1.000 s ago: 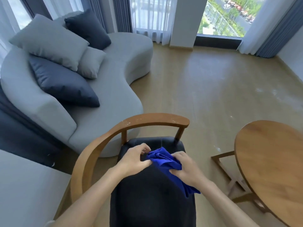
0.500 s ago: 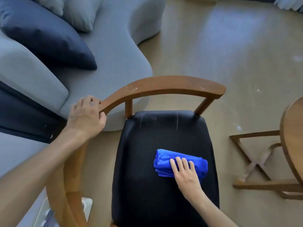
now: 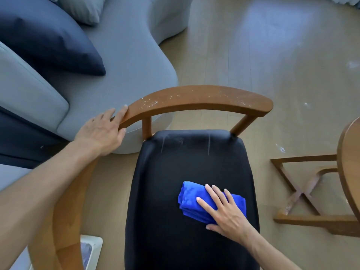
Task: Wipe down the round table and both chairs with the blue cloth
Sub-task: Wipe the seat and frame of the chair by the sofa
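My right hand (image 3: 224,209) lies flat on the folded blue cloth (image 3: 191,200), fingers straight and slightly spread, pressing it onto the black seat (image 3: 175,172) of the chair (image 3: 194,98). The cloth sits on the right half of the seat, toward the near edge, much where it was half a second ago; a full second ago I held it bunched between both hands above the seat. My left hand (image 3: 101,131) now grips the curved wooden backrest where it bends into the left arm, thumb under the rail and fingers laid over its top. Half a second ago it was at the same bend. White specks dot the top of the rail, and pale streaks mark the far edge of the seat. The edge of the round table (image 3: 348,172) shows at the right, its crossed wooden base (image 3: 303,197) on the floor (image 3: 272,55) beside the chair. The grey sofa (image 3: 126,61) with a dark cushion (image 3: 48,41) lies beyond my left hand.
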`<act>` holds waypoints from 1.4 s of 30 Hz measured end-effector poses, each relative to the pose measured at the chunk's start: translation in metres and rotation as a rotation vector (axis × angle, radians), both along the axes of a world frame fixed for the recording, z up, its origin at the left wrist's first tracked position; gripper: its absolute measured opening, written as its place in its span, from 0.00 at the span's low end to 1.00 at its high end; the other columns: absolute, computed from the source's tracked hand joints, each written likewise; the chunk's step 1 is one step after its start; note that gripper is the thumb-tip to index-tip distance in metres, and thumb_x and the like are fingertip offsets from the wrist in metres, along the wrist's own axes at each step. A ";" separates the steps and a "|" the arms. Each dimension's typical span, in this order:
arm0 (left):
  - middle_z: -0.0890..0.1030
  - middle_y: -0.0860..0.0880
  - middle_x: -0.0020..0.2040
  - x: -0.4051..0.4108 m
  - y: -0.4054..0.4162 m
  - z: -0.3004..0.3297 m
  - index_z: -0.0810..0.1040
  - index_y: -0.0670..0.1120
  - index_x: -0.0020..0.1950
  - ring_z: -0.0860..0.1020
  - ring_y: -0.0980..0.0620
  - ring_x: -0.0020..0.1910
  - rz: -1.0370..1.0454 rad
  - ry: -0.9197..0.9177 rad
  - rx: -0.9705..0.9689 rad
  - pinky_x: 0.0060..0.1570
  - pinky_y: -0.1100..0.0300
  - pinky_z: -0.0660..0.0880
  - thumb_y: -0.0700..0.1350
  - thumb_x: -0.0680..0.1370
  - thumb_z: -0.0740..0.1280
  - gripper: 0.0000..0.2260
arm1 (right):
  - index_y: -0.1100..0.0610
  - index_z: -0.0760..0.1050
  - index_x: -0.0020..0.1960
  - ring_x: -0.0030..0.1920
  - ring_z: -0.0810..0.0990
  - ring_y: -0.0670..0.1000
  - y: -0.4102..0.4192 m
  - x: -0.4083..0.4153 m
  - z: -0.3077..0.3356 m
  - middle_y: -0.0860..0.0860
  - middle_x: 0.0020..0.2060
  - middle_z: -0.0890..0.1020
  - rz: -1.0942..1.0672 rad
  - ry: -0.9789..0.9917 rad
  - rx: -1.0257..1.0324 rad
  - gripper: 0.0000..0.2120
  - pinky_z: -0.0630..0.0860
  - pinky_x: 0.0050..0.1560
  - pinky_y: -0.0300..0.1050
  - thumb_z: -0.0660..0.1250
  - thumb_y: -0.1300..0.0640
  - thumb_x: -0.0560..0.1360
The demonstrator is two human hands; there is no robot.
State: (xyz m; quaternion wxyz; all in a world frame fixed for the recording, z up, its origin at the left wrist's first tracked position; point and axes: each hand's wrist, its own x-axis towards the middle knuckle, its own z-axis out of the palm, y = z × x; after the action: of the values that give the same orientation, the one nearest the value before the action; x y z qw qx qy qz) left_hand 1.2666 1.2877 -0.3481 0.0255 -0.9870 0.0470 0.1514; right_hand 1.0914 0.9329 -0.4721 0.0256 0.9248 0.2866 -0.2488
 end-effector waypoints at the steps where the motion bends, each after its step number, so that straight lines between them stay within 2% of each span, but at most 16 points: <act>1: 0.59 0.42 0.76 0.003 -0.001 -0.002 0.40 0.53 0.78 0.64 0.41 0.72 0.004 0.009 -0.013 0.69 0.44 0.64 0.54 0.82 0.51 0.28 | 0.49 0.71 0.68 0.62 0.77 0.62 0.000 0.000 -0.003 0.62 0.68 0.72 -0.006 -0.030 0.022 0.41 0.77 0.55 0.60 0.76 0.37 0.59; 3: 0.57 0.44 0.77 0.007 -0.003 -0.005 0.36 0.53 0.78 0.63 0.42 0.73 0.002 0.026 -0.023 0.69 0.44 0.64 0.52 0.83 0.50 0.28 | 0.49 0.71 0.67 0.58 0.79 0.61 0.000 0.004 -0.007 0.62 0.67 0.73 -0.030 -0.099 0.074 0.37 0.78 0.51 0.57 0.74 0.39 0.62; 7: 0.52 0.45 0.79 0.013 -0.002 -0.008 0.32 0.52 0.77 0.59 0.44 0.75 -0.027 0.062 -0.003 0.72 0.46 0.61 0.52 0.83 0.49 0.29 | 0.47 0.73 0.65 0.47 0.80 0.60 0.002 0.007 -0.013 0.61 0.63 0.77 -0.040 -0.184 0.127 0.34 0.79 0.40 0.51 0.76 0.42 0.62; 11: 0.51 0.44 0.79 0.014 0.000 -0.010 0.31 0.50 0.76 0.56 0.43 0.77 -0.070 0.059 0.051 0.75 0.47 0.55 0.53 0.83 0.49 0.31 | 0.49 0.76 0.61 0.37 0.78 0.58 0.001 0.018 -0.016 0.60 0.54 0.80 -0.045 -0.343 0.241 0.30 0.76 0.32 0.47 0.74 0.59 0.60; 13: 0.51 0.44 0.79 0.013 0.000 -0.011 0.31 0.50 0.76 0.55 0.43 0.77 -0.069 0.050 0.043 0.75 0.47 0.54 0.52 0.83 0.49 0.30 | 0.53 0.77 0.60 0.38 0.78 0.61 -0.007 0.028 -0.016 0.61 0.54 0.79 -0.180 -0.433 0.278 0.28 0.77 0.33 0.48 0.74 0.63 0.60; 15: 0.50 0.43 0.79 0.013 0.001 -0.012 0.31 0.50 0.76 0.54 0.43 0.77 -0.071 0.047 0.031 0.75 0.47 0.55 0.52 0.83 0.49 0.30 | 0.57 0.77 0.61 0.42 0.78 0.64 -0.016 0.043 -0.013 0.64 0.55 0.77 -0.456 -0.470 0.260 0.27 0.78 0.36 0.53 0.75 0.64 0.63; 18: 0.50 0.43 0.79 0.013 0.000 -0.012 0.30 0.50 0.76 0.53 0.43 0.77 -0.067 0.046 0.014 0.75 0.47 0.55 0.52 0.83 0.49 0.30 | 0.61 0.76 0.63 0.48 0.76 0.68 -0.020 0.061 -0.014 0.67 0.56 0.75 -0.757 -0.454 0.153 0.28 0.78 0.39 0.59 0.78 0.58 0.66; 21: 0.49 0.43 0.79 0.013 -0.001 -0.011 0.30 0.50 0.76 0.53 0.43 0.77 -0.069 0.045 -0.002 0.75 0.48 0.56 0.52 0.83 0.49 0.30 | 0.59 0.74 0.66 0.49 0.74 0.67 -0.016 0.070 -0.017 0.66 0.57 0.74 -0.850 -0.420 0.190 0.28 0.78 0.42 0.60 0.76 0.57 0.68; 24: 0.49 0.45 0.79 0.013 0.001 -0.012 0.27 0.51 0.74 0.53 0.44 0.77 -0.060 0.040 -0.026 0.75 0.49 0.56 0.52 0.83 0.49 0.31 | 0.55 0.67 0.71 0.54 0.71 0.64 -0.005 0.089 -0.022 0.62 0.60 0.70 -1.050 -0.420 0.245 0.26 0.76 0.48 0.57 0.69 0.56 0.75; 28: 0.51 0.46 0.79 0.015 0.004 -0.019 0.27 0.52 0.74 0.57 0.45 0.76 -0.087 0.003 -0.032 0.73 0.49 0.59 0.52 0.83 0.49 0.32 | 0.54 0.63 0.72 0.56 0.68 0.64 0.038 0.132 -0.033 0.62 0.63 0.67 -1.327 -0.484 0.252 0.24 0.73 0.47 0.56 0.63 0.56 0.77; 31: 0.53 0.47 0.79 0.014 0.006 -0.024 0.29 0.53 0.75 0.61 0.44 0.75 -0.092 -0.030 -0.037 0.70 0.48 0.63 0.52 0.83 0.50 0.32 | 0.55 0.69 0.69 0.50 0.72 0.63 0.099 0.151 -0.036 0.62 0.61 0.71 -1.176 -0.506 0.252 0.23 0.75 0.43 0.54 0.64 0.59 0.74; 34: 0.53 0.47 0.79 0.016 0.006 -0.024 0.29 0.53 0.75 0.61 0.44 0.74 -0.092 -0.040 -0.036 0.69 0.47 0.65 0.52 0.83 0.50 0.32 | 0.54 0.77 0.59 0.38 0.74 0.58 0.185 0.137 -0.041 0.60 0.51 0.79 -0.690 -0.533 0.359 0.22 0.73 0.31 0.47 0.66 0.63 0.65; 37: 0.51 0.49 0.79 0.014 0.007 -0.022 0.29 0.55 0.75 0.60 0.46 0.74 -0.079 -0.023 -0.041 0.67 0.48 0.66 0.52 0.83 0.50 0.32 | 0.52 0.75 0.57 0.37 0.72 0.56 0.199 0.128 -0.039 0.57 0.50 0.78 -0.297 -0.426 0.328 0.21 0.69 0.32 0.47 0.65 0.63 0.65; 39: 0.51 0.49 0.79 0.014 0.006 -0.020 0.28 0.56 0.74 0.61 0.46 0.74 -0.080 -0.030 -0.051 0.67 0.48 0.67 0.53 0.83 0.50 0.31 | 0.52 0.77 0.57 0.37 0.73 0.57 0.148 0.147 -0.033 0.57 0.48 0.79 -0.238 -0.524 0.311 0.21 0.71 0.32 0.48 0.66 0.63 0.65; 40: 0.52 0.49 0.79 0.014 0.006 -0.020 0.27 0.56 0.74 0.62 0.46 0.74 -0.080 -0.031 -0.053 0.67 0.48 0.68 0.53 0.83 0.49 0.31 | 0.52 0.78 0.57 0.36 0.74 0.58 0.117 0.156 -0.030 0.57 0.47 0.79 -0.289 -0.557 0.278 0.22 0.73 0.32 0.49 0.67 0.64 0.64; 42: 0.52 0.49 0.79 0.014 0.006 -0.021 0.27 0.55 0.74 0.63 0.45 0.74 -0.080 -0.034 -0.061 0.67 0.47 0.68 0.53 0.82 0.49 0.31 | 0.55 0.78 0.59 0.39 0.75 0.61 0.057 0.169 -0.025 0.60 0.48 0.79 -0.536 -0.581 0.214 0.22 0.76 0.34 0.52 0.69 0.66 0.65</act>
State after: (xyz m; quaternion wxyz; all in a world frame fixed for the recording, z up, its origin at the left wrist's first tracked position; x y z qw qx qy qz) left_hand 1.2802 1.2938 -0.3688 0.0022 -0.9871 0.0908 0.1318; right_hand 1.2602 0.9894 -0.4971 -0.0566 0.9960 0.0403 0.0563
